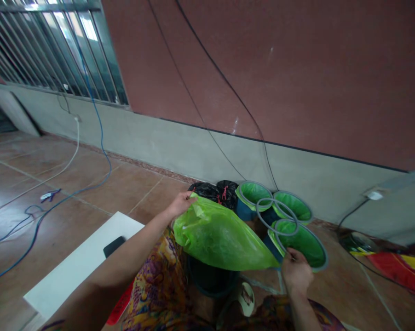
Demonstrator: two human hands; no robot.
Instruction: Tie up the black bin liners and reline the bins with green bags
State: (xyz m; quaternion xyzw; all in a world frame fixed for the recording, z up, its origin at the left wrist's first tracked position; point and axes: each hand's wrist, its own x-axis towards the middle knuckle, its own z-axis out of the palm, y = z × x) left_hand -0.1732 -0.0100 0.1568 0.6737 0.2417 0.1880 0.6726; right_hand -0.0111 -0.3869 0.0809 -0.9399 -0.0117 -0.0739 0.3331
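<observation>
My left hand is closed on one end of a bright green plastic bin bag, which is stretched out sideways and puffed up. The bag's other end narrows toward my right hand. That hand is closed, with a loose grey ring rising from its fingers; whether it also pinches the bag I cannot tell. Below the bag, between my legs, stands a dark bin, partly covered by it. Just beyond my right hand are several blue bins lined with green bags, among them a near bin with a grey rim.
Knotted black bags with red ties lean by the wall. On the left, a white board carries a dark phone-like object. A blue cable crosses the tiled floor. Red and yellow fabric lies at right.
</observation>
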